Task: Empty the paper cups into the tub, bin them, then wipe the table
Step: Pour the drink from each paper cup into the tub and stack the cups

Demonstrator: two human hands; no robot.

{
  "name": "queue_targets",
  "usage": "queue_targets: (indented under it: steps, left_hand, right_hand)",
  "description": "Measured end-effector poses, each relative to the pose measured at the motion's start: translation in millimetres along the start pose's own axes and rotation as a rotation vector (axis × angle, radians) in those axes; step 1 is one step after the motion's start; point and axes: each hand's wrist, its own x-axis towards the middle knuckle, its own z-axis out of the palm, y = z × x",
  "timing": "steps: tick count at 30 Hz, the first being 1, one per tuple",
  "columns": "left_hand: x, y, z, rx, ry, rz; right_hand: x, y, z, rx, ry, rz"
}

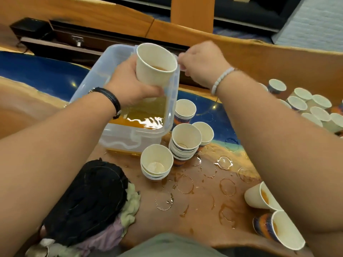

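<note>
My left hand point(130, 84) grips a white paper cup point(156, 64) with a little brown liquid in it, held above the clear plastic tub point(104, 65). The tub holds amber liquid and tilts toward me. My right hand point(202, 64) pinches the tub's far right rim. Stacks of emptied cups point(183, 141) stand just right of the tub, with another stack point(156, 160) in front. Two cups with liquid point(259, 197) sit under my right forearm at the lower right.
The wooden table point(204, 201) is wet with brown rings and drips. A black bag over crumpled cloths point(87, 199) lies at the lower left. Several more cups point(313, 106) crowd the right edge. A black box point(31, 28) sits far left.
</note>
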Motion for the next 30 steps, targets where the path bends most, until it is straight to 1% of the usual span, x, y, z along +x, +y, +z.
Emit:
queue_targets:
  steps: [2,4,7,10,13,15,19,26,30]
  left_hand:
    - [0.6,-7.9,-14.4,0.081,0.038,-0.036]
    - [2.1,-16.2,-26.3,0.222,0.051,-0.048]
    - [-0.6,-23.8,-35.6,0.463,0.004,-0.061]
    - [-1.9,-32.1,-37.3,0.706,-0.068,-0.074]
    - [-0.9,-40.8,-35.5,0.954,-0.102,-0.084]
    - [0.0,-42.9,-34.2,1.077,-0.128,-0.078]
    - [0.6,-43.9,-34.6,1.224,-0.177,-0.037]
    - [-0.4,-36.2,-28.3,1.392,-0.174,0.077]
    - [-2.3,-23.9,-20.1,1.446,-0.185,-0.016]
  right_hand:
    - [-0.4,9.2,29.3,-0.154,-0.044,-0.039]
    - [-4.9,20.6,58.0,-0.206,-0.122,-0.044]
    - [-13.5,32.0,88.6,-0.278,-0.152,-0.066]
    - [-16.9,38.3,96.1,-0.291,-0.169,-0.057]
    - [-17.5,39.2,96.7,-0.307,-0.163,-0.063]
    - [-17.2,39.4,96.3,-0.305,-0.166,-0.053]
    - [-17.3,40.3,97.8,-0.304,-0.159,-0.046]
    - [-15.6,41.0,97.9,-0.325,-0.162,-0.052]
    - [-13.8,40.1,93.0,-0.359,-0.198,-0.068]
